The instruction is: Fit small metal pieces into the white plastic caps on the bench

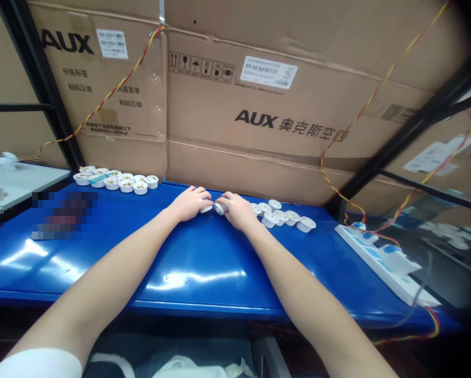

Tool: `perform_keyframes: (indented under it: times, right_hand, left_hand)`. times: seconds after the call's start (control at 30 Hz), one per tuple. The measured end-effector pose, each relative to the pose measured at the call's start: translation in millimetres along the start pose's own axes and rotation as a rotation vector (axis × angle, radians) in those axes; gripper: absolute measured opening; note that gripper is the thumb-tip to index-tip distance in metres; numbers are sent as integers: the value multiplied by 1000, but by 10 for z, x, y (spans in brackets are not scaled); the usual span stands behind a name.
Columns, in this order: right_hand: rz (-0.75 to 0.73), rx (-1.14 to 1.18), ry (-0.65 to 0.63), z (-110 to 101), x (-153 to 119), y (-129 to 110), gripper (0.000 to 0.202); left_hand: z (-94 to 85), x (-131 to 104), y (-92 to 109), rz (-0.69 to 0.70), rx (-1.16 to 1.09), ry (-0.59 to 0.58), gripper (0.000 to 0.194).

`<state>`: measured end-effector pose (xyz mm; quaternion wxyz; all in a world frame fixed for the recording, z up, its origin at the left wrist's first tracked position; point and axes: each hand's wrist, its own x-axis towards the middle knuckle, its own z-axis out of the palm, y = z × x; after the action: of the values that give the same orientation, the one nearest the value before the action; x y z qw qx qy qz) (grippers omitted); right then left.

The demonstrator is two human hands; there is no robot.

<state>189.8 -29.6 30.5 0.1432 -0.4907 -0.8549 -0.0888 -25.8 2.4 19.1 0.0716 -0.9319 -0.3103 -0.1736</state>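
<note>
At the far middle of the blue table, my left hand (191, 203) is closed with its fingertips around a small white round cup (206, 209). My right hand (236, 211) pinches a second small white round piece (220, 208), tipped on its side, just to the right of the first. The two pieces are close together; fingers cover part of each. Right of my right hand stand several white round pieces (292, 217) with pale tops. Toward the back left, several white cups (126, 185) with small brownish bits inside sit in rows.
A blue tabletop (180, 252) spans the front. Large cardboard boxes (298, 105) wall off the back. A white power strip (381, 262) with plugs lies at the right edge, and a red-yellow twisted wire (113, 92) hangs across the left box. A blurred dark object lies at left.
</note>
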Motion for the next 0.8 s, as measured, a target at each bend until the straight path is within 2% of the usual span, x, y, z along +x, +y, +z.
perform_keyframes:
  times: [0.1, 0.2, 0.27, 0.3, 0.37, 0.47, 0.53, 0.6, 0.7, 0.73, 0.8]
  right_hand:
    - [85, 25, -23, 25, 1, 15, 31]
    - [249, 43, -94, 76, 1, 43, 45]
    - [331, 34, -142, 106, -2, 66, 56]
    - [353, 29, -159, 114, -4, 77, 60]
    - [376, 28, -168, 107, -8, 94, 68]
    - [408, 35, -114, 48, -9, 103, 69]
    - [412, 18, -106, 0, -5, 99, 49]
    - [383, 14, -145, -29, -1, 90, 30]
    - [306, 63, -182, -14, 3, 77, 24]
    - [292, 80, -175, 3, 3, 76, 24]
    - [289, 100, -158, 36, 2, 80, 39]
  left_hand:
    - [28, -21, -9, -70, -46, 24, 39]
    - [132, -49, -51, -310, -129, 46, 42]
    - [214, -67, -95, -500, -170, -6, 49]
    - [247, -75, -116, -533, -184, -25, 49]
    - [278, -86, -146, -550, -187, -14, 49]
    - [234, -94, -148, -567, -167, 85, 45]
    - [182, -93, -128, -538, -199, 94, 33]
    - [152, -85, -102, -449, -262, 34, 30]
    - [172, -64, -74, -335, -288, 12, 27]
    - [189, -58, -69, -327, -274, 26, 28]
    - [219, -51, -65, -341, -245, 24, 35]
